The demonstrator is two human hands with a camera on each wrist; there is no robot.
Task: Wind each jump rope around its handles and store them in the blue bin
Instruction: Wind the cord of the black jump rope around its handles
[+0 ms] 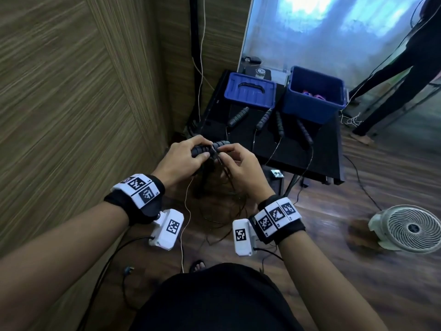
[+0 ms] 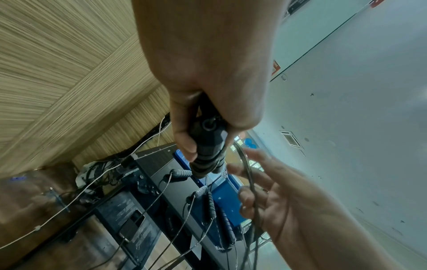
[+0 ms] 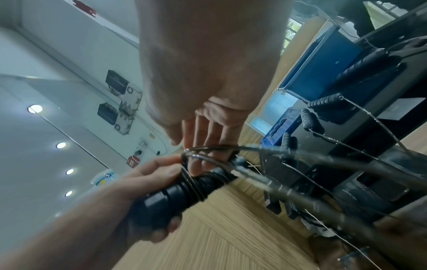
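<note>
Black handles (image 1: 210, 149) level in left grip (image 1: 183, 158) curled round; right grip (image 1: 238, 161) pinching cable (image 1: 220, 156)

No legible txt anywhere. Wrist bands (image 1: 140, 191) + cam units (image 1: 167, 229) carry b/w square marker codes only, no letters or nos. readable. Red/orange sticker on wall (image 2: 276, 66) has print, too blurred to read. Dark device under table (image 2: 136, 224) shows fine-print label, unreadable. Red box on wall (image 3: 133, 161) also too small.

Left hand (image 2: 208, 73) around black handles (image 2: 208, 144)
</note>
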